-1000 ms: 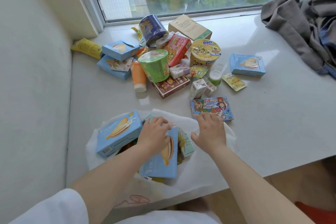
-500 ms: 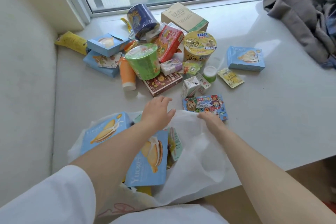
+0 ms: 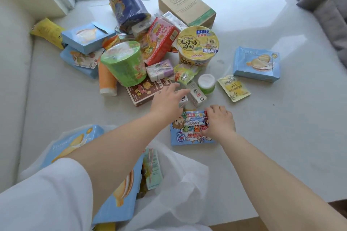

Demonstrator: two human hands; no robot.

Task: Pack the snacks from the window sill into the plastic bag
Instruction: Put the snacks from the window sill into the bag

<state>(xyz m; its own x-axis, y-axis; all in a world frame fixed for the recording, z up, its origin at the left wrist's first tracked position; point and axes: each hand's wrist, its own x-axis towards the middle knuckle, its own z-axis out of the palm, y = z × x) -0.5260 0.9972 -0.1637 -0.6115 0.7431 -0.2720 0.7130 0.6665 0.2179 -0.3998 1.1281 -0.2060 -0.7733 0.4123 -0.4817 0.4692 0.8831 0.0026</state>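
Heaped snacks (image 3: 150, 56) on sill (image 3: 281, 118); white bag (image 3: 178, 184) nearer, part-filled.

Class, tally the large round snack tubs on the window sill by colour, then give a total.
Navy blue round tub: 1
Green round tub: 1
Yellow round tub: 1
Total: 3

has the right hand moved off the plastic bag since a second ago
Yes. The right hand has gone forward, away from the plastic bag, and now rests on the cartoon snack box lying on the sill.
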